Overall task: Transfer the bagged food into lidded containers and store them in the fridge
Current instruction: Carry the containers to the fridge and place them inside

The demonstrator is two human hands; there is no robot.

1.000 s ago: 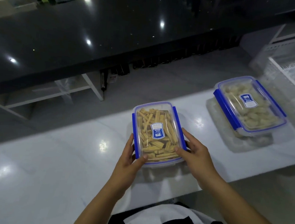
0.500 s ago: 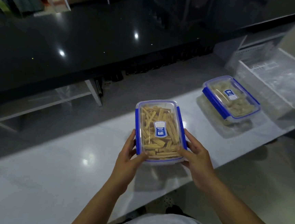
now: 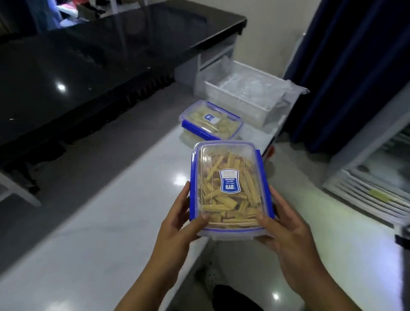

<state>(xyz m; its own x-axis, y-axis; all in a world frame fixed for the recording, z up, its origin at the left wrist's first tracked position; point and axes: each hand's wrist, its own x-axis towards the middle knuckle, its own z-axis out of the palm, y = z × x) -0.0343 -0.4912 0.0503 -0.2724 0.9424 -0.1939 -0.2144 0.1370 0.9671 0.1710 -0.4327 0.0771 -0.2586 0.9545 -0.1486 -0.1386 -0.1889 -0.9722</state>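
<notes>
A clear lidded container (image 3: 231, 187) with blue clips, full of yellow stick-shaped food, is held up above the white counter's (image 3: 118, 222) right edge. My left hand (image 3: 181, 217) grips its near left corner and my right hand (image 3: 289, 232) grips its near right side. A second lidded container (image 3: 210, 120) with pale round pieces rests on the counter farther back. The glass-door fridge (image 3: 380, 175) stands at the right, its white grille low down.
A white plastic basket (image 3: 244, 94) holding clear bags sits at the counter's far end. A raised black countertop (image 3: 83, 58) runs along the left. Dark blue curtains (image 3: 355, 69) hang behind the basket. Glossy floor lies between counter and fridge.
Both hands lifted the stick-food container off the counter and carried it right. The view swung right, bringing the fridge and curtains into sight.
</notes>
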